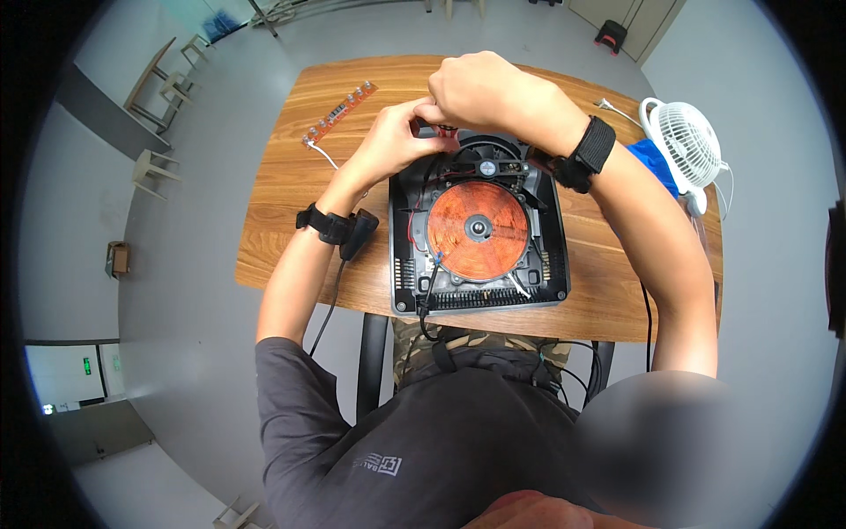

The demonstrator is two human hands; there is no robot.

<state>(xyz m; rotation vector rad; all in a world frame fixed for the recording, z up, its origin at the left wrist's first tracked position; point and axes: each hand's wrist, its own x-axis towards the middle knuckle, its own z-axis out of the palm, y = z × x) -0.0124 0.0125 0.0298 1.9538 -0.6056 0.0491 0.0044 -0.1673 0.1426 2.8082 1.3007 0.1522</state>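
An opened induction cooker (546, 282) lies in front of me, its black housing exposing a round copper coil (458, 216) and loose wires. Both my hands meet over its far edge, left of the round fan (480, 150) inside. My left hand (398, 137) is closed, thumb and fingers pinched at the housing's far left part. Above it, my right hand (485, 93) is curled into a fist with its back toward me. A small red and black piece (448, 131) shows between the hands; its kind and what the fingers grip are hidden.
On the wooden table (282, 212), an orange circuit strip (339, 115) with a white cable lies at far left. At right stand a white fan (686, 137) and a blue item (652, 165). A black device on my left wrist (357, 236) trails a cable over the table edge.
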